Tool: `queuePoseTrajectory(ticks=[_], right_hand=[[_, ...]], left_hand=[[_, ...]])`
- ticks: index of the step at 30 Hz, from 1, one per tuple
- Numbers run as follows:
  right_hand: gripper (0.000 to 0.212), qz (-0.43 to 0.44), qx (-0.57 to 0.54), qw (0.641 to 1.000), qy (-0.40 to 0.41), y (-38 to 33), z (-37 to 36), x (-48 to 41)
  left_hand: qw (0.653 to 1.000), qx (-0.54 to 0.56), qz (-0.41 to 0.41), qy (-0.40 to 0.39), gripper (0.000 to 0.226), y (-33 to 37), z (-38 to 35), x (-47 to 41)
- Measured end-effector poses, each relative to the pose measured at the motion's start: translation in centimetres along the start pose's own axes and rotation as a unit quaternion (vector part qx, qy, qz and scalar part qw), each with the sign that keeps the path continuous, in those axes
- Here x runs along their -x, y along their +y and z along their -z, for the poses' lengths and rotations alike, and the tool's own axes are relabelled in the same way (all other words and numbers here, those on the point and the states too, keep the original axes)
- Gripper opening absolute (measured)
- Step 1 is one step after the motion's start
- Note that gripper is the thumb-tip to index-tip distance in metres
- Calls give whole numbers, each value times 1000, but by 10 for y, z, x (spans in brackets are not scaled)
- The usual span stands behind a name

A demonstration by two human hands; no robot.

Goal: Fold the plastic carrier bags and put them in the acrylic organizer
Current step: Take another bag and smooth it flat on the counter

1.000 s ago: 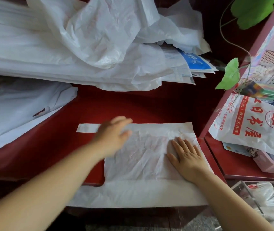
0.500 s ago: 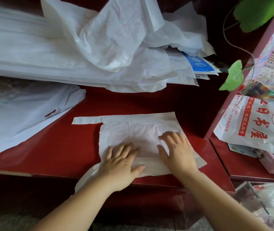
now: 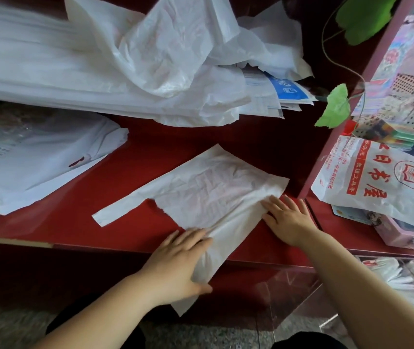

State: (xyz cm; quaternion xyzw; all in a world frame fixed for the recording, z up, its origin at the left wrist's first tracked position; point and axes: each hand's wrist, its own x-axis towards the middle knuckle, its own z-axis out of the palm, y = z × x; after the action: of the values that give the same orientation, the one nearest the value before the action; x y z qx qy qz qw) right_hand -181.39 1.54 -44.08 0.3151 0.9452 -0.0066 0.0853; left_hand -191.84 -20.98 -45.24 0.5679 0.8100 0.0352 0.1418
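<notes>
A crumpled white carrier bag [image 3: 213, 190] lies slantwise on the red table [image 3: 57, 222], with one handle strip pointing to the lower left. Its near part hangs over the table's front edge. My left hand [image 3: 178, 263] holds that hanging part, fingers on top and thumb underneath. My right hand [image 3: 289, 217] lies flat with straight fingers, its fingertips pressing the bag's right-hand edge. At the lower right, below the table's edge, stands the clear acrylic organizer [image 3: 289, 298], with white folded bags dimly visible inside.
A loose heap of white bags [image 3: 125, 59] fills the back of the table. A flat stack of white bags [image 3: 37, 167] lies at the left. A white bag printed with red characters [image 3: 389, 182] rests on the right-hand shelf, near a green leaf [image 3: 334, 107].
The bag has swung from square to slanted. My left hand slid off the bag's body to the front edge and took hold of the hanging part. My right hand shifted to the bag's right edge.
</notes>
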Motion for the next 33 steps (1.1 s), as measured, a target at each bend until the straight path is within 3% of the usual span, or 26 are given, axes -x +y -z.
queuePoseTrajectory(ticks=[2,6,9,11,13,15,17,21,24,26,28,31,33], right_hand=[[52,12,-4,999,51,-5,-4,4],[64,189,-30,955,228,-28,-27,34],[64,264,-46,937,224,-35,-47,53],[67,276,-43,934,225,-36,-56,58],[55,272,-60,928,247,-33,-60,60],[40,265,-109,917,279,-27,-61,64],[33,253,-141,907,306,-20,-65,67],[32,220,-200,907,298,-4,-67,77],[32,217,-215,907,291,5,-67,81],[47,213,-234,908,276,9,-68,82],[42,210,-240,905,283,10,-68,84],[33,208,-245,903,287,12,-66,88],[34,204,-242,904,286,13,-66,89]], left_hand=[[999,-45,20,-11,97,1,-3,1],[995,-69,75,5,107,17,-10,-12],[997,-29,63,26,107,33,-11,-19],[999,-1,34,27,104,46,-9,-15],[999,26,-2,47,100,50,-11,-2],[984,-9,-68,166,87,38,-17,11],[973,-48,-77,212,79,15,-21,24],[975,-66,-24,213,116,-46,-25,38],[979,-108,17,172,124,-74,-28,41],[978,-111,6,175,119,-82,-33,39],[974,-99,-12,204,106,-84,-34,37],[958,-54,-66,272,55,-81,-32,30],[950,25,-90,299,40,-81,-34,23]])
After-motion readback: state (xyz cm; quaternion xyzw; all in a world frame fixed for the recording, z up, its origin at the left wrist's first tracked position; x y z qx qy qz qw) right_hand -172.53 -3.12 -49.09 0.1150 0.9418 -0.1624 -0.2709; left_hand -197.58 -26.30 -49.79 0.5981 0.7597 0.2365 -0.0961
